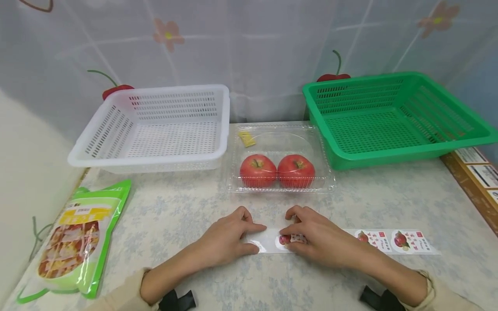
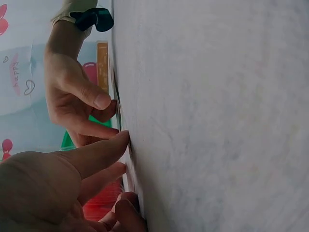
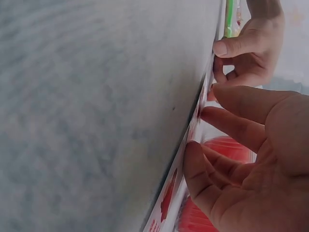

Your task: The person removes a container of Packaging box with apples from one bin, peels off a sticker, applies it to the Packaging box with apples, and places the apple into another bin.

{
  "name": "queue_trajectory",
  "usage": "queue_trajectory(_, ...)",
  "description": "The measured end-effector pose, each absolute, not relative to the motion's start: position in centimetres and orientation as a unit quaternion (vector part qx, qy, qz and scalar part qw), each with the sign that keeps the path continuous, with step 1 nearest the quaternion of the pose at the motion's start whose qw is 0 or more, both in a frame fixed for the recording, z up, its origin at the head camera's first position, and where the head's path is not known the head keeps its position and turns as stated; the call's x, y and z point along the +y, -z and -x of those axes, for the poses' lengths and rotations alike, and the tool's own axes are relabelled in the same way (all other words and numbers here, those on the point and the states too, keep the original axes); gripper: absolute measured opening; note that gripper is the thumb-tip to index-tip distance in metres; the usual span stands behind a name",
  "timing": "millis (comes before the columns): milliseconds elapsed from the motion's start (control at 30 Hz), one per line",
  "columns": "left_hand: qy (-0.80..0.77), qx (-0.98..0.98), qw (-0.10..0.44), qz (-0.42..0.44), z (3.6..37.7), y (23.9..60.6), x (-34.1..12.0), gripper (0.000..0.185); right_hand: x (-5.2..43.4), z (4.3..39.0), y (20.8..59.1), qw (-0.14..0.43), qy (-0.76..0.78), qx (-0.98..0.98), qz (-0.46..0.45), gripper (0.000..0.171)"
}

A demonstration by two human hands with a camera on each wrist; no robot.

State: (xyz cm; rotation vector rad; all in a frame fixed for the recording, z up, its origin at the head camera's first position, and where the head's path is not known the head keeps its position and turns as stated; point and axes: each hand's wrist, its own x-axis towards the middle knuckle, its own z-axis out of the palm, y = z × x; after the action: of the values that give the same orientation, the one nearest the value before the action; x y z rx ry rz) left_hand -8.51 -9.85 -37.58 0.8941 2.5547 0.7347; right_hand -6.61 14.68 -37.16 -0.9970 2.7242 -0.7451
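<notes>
- The left hand (image 1: 227, 239) presses the left end of a sticker strip (image 1: 346, 242) flat to the table, thumb and forefinger set at the two edges of its clear, empty part; the fingers are only slightly bent, bearing down rather than wrapping round anything.
- The right hand (image 1: 315, 235) rests just beside it, fingertips (image 1: 289, 246) curled onto the first sticker (image 1: 285, 239) and pinching at its edge; whether the sticker has lifted from the backing cannot be told.
- The right wrist view shows the strip's edge (image 3: 193, 135) a little raised off the table under those fingers.
- The strip lies at the near middle of the table and runs out to the right, where two more round apple stickers (image 1: 400, 239) with red print sit on the glossy backing.
- The table (image 1: 175, 211) wears a pale cloth with a faint bluish flower pattern.
- Just beyond the hands stands a clear plastic box (image 1: 280, 160), lid shut, with two red apples (image 1: 276, 171) side by side at its near edge and a small yellow packet (image 1: 247, 139) at its far left corner.
- A white slotted basket (image 1: 155, 125) stands far left, a green one (image 1: 393, 116) far right, each touching or nearly touching the box.
- A green snack pouch (image 1: 75, 242) lies flat near the left edge.
- Behind hangs a translucent curtain (image 1: 253, 52) printed with cherries and flowers.
</notes>
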Motion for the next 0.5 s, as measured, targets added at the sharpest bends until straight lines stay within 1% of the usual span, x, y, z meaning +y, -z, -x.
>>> queue_trajectory(67,-0.258,0.898,0.168,-0.315,8.53,37.51,-9.87,0.043,14.83,6.55,37.11,0.074,0.259,0.903,0.336,0.013)
queue_trajectory(133,-0.26,0.897,0.169,-0.316,8.52,37.48,-9.88,0.043,14.92,6.52,37.11,0.072,0.273,0.898,0.337,0.014)
queue_trajectory(233,-0.263,0.896,0.168,-0.317,8.5,37.51,-9.89,0.045,14.94,6.53,37.17,0.07,0.284,0.895,0.336,0.019)
queue_trajectory(400,-0.267,0.893,0.171,-0.32,8.42,37.53,-9.91,0.049,14.71,6.58,37.37,0.066,0.266,0.903,0.331,0.031)
queue_trajectory(500,-0.262,0.892,0.172,-0.325,8.4,37.52,-9.91,0.047,14.55,6.64,37.49,0.062,0.257,0.906,0.33,0.028)
